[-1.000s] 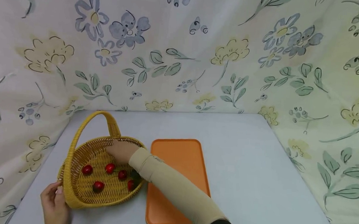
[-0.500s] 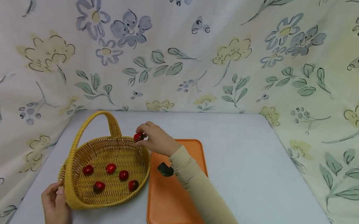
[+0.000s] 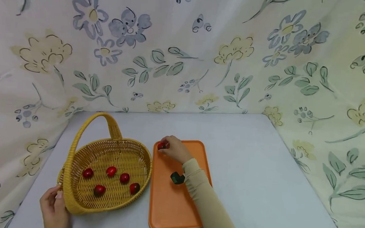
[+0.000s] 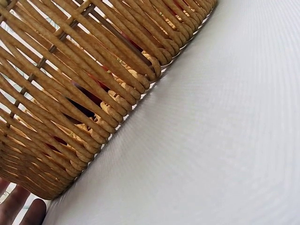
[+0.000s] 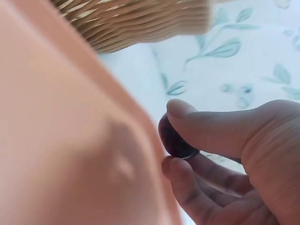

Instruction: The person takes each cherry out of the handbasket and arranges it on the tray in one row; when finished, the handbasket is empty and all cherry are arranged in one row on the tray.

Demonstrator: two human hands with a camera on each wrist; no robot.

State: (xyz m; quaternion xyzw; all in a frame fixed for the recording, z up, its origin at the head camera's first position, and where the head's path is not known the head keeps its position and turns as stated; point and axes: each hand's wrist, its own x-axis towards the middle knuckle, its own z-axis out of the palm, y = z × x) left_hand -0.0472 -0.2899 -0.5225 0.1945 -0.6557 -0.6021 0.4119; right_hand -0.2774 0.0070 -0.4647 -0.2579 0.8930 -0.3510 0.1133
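Observation:
In the head view a yellow wicker basket with a tall arched handle stands at the left, with several red cherries spread over its bottom. My left hand holds the basket's left side near the handle's base; a few of its fingers show under the weave in the left wrist view. My right hand pinches one dark red cherry between thumb and fingertips. It is over the far left corner of an orange tray. In the right wrist view the cherry appears close to the tray's edge.
The basket and tray stand side by side on a white table. A floral curtain hangs behind and along both sides. A small dark green piece sits at the right wrist, over the tray.
My right hand has come out of the basket with a cherry and moved right, over its rim, to the tray's far left corner. The left hand stays at the basket.

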